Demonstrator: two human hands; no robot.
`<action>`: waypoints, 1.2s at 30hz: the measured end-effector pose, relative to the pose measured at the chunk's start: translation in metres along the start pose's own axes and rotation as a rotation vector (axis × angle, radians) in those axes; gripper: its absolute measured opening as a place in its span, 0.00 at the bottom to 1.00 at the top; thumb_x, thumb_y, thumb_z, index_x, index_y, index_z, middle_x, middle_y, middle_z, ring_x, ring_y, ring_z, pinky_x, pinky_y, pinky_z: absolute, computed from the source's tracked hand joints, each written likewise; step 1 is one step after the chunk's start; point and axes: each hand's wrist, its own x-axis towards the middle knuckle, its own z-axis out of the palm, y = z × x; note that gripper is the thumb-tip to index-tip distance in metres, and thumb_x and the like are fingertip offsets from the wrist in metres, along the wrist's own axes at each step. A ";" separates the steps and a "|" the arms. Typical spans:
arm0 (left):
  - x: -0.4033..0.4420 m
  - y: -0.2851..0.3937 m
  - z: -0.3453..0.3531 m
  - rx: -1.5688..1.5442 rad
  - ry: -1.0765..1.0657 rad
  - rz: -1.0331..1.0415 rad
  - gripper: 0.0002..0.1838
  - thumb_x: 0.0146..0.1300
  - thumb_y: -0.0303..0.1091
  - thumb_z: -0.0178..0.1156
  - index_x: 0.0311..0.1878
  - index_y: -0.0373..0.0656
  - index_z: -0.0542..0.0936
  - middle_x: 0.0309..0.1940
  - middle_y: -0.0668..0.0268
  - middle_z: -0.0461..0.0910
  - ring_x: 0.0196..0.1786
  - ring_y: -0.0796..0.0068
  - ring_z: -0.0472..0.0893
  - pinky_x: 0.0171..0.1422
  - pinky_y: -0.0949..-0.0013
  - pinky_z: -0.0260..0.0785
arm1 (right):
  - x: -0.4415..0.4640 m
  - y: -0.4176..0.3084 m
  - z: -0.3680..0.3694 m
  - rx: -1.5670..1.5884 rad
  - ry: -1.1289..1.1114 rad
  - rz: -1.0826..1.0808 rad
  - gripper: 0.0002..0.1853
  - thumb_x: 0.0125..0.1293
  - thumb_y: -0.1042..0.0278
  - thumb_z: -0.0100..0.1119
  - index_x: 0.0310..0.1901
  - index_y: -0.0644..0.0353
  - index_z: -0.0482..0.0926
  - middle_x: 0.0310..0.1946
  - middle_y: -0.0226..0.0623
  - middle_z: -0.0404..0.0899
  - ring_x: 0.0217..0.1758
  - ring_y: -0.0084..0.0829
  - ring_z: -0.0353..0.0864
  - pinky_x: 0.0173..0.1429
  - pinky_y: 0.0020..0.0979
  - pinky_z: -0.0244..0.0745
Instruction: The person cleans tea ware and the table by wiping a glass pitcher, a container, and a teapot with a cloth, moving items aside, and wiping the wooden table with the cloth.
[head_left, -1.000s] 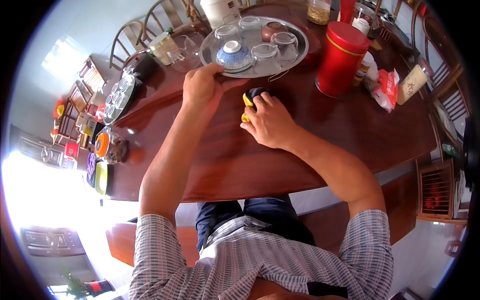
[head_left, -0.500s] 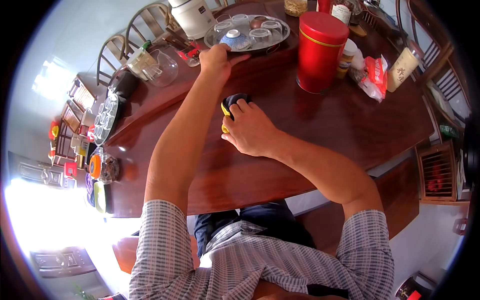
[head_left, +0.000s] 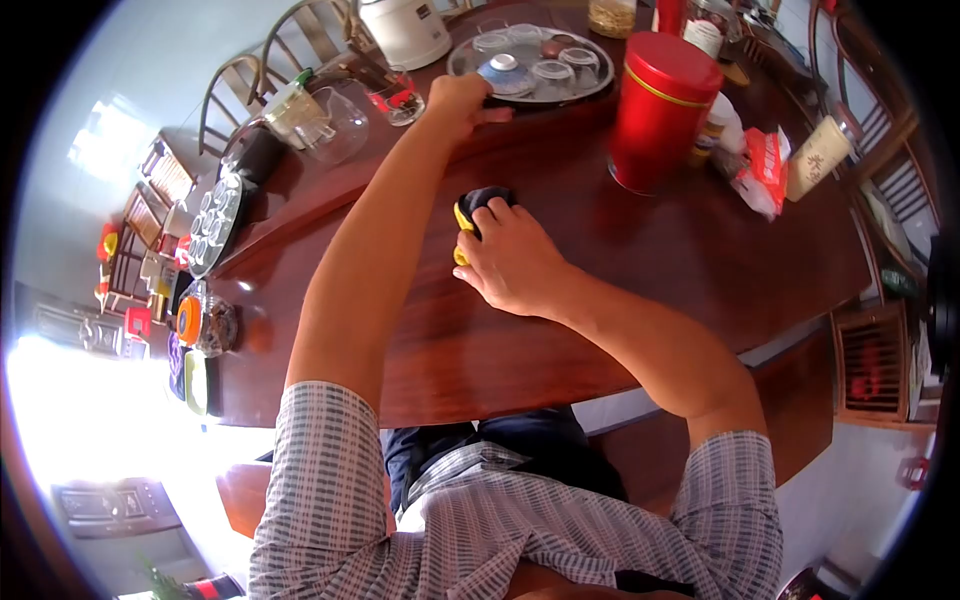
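Note:
My left hand [head_left: 462,104] reaches to the far side of the table and grips the near left rim of a round metal tray [head_left: 540,100]. Its thumb is by the rim and its fingers point right along the tray's lower edge. On the tray are an upturned blue-and-white bowl [head_left: 506,78], several upturned glasses [head_left: 553,76] and a small brown cup [head_left: 557,46]. Nearer to me, my right hand [head_left: 515,262] is closed over a bunched dark and yellow cloth [head_left: 484,198] pressed to the tabletop; part of the cloth is hidden under the palm.
Right of the tray stands a tall red canister [head_left: 662,115], with a red-and-white plastic bag [head_left: 765,170] beyond it. A white thermos [head_left: 405,35], a patterned glass [head_left: 398,98] and a glass pitcher [head_left: 342,128] are to the left. An orange-lidded jar [head_left: 208,322] sits at the table's left end.
The whole view has shifted slightly. The tray has slid a little to the right, away from the thermos, with my left hand on its rim. My right hand stays on the cloth.

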 end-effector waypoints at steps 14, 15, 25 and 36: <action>-0.014 -0.047 -0.052 0.834 0.684 0.729 0.28 0.57 0.41 0.73 0.53 0.27 0.80 0.49 0.48 0.85 0.52 0.54 0.88 0.55 0.55 0.81 | 0.000 0.000 -0.005 0.044 0.020 -0.006 0.18 0.71 0.50 0.67 0.45 0.60 0.88 0.48 0.48 0.81 0.54 0.44 0.77 0.57 0.45 0.75; -0.024 -0.041 -0.060 0.733 0.579 0.616 0.32 0.59 0.38 0.71 0.60 0.28 0.73 0.56 0.42 0.74 0.64 0.47 0.74 0.72 0.51 0.67 | 0.000 0.001 -0.004 0.046 0.024 -0.008 0.18 0.71 0.51 0.67 0.45 0.60 0.88 0.48 0.48 0.81 0.54 0.44 0.77 0.57 0.45 0.75; 0.019 -0.026 -0.101 0.820 0.633 0.419 0.46 0.54 0.45 0.79 0.66 0.21 0.67 0.67 0.31 0.72 0.74 0.39 0.73 0.77 0.51 0.68 | 0.002 0.001 -0.004 0.058 0.029 -0.005 0.17 0.70 0.51 0.68 0.43 0.60 0.87 0.47 0.47 0.82 0.54 0.44 0.77 0.57 0.44 0.75; 0.039 -0.026 -0.091 0.800 0.619 0.495 0.38 0.57 0.47 0.77 0.60 0.28 0.75 0.54 0.40 0.85 0.62 0.42 0.84 0.69 0.51 0.75 | 0.005 0.001 -0.008 0.064 -0.002 -0.006 0.18 0.71 0.50 0.67 0.45 0.60 0.87 0.47 0.48 0.82 0.55 0.45 0.76 0.58 0.45 0.75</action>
